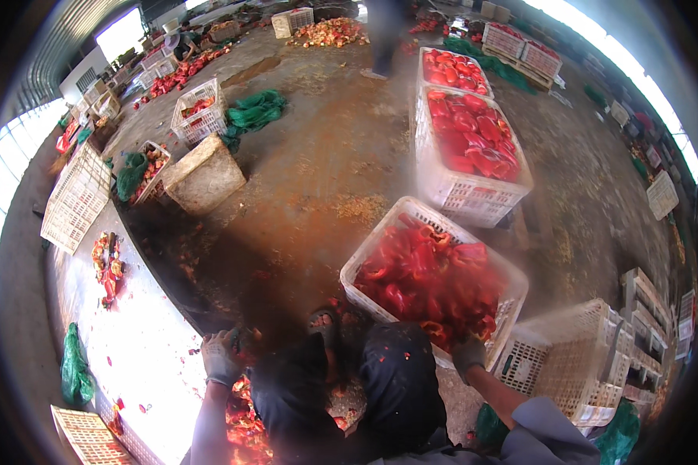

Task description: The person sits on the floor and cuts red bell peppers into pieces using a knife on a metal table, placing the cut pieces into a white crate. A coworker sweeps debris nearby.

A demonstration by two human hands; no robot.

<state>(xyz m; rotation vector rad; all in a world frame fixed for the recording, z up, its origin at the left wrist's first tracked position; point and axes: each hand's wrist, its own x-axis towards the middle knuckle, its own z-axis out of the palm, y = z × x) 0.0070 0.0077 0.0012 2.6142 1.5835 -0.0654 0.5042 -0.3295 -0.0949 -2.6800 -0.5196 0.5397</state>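
Observation:
My left hand (219,353), in a grey glove, is at the edge of a metal table (139,341) at lower left, fingers curled round something I cannot make out. Pepper scraps and a dark object (110,260) lie on that tabletop. My gloved right hand (468,353) reaches over the near rim of a white crate of red peppers (423,271); its fingertips are hidden. An empty-looking crate (566,356) stands just right of it. My dark-clad knees (395,372) are between my hands, with red scraps (244,411) beside them.
Stacked pepper crates (465,139) stand ahead. Someone's dark legs (384,43) show behind them; another person (180,48) crouches far left. Crates (76,201), a stained block (204,174) and green netting (252,112) lie leftward. Pallets (644,325) stand at right.

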